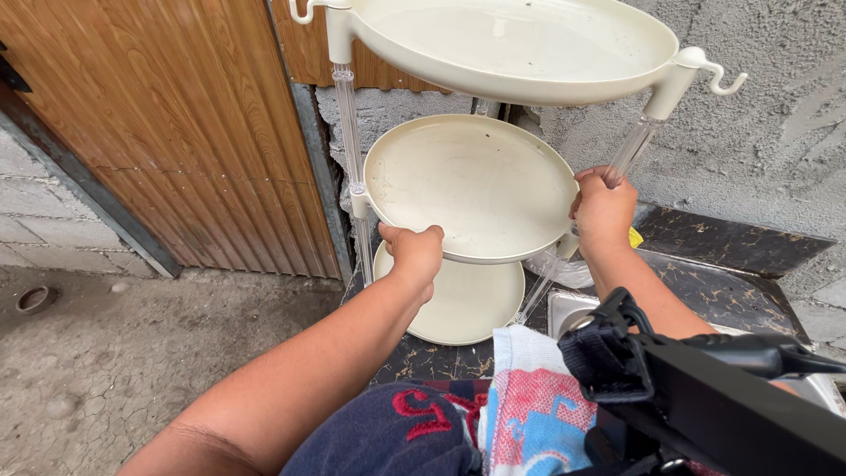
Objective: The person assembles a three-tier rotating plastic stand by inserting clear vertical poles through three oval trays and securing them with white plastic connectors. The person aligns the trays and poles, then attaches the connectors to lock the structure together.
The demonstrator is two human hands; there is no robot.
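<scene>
A cream plastic rack of three round trays on clear posts stands on a dark marble counter (731, 242). My left hand (414, 251) grips the near-left rim of the middle tray (471, 181). My right hand (604, 211) holds the same tray's right rim, beside a clear post (630, 150). The top tray (511, 44) hangs above with white hooks at its sides. Below, the bottom tray (467, 304) rests on the counter. All three trays hold nothing.
A wooden door (167, 115) fills the left, with a rough grey wall (758, 150) behind the rack. A steel sink (573, 308) lies at the right. A patterned cloth (529, 397) and a black strap device (705, 397) sit near me. Dirt floor (106, 353) lies at lower left.
</scene>
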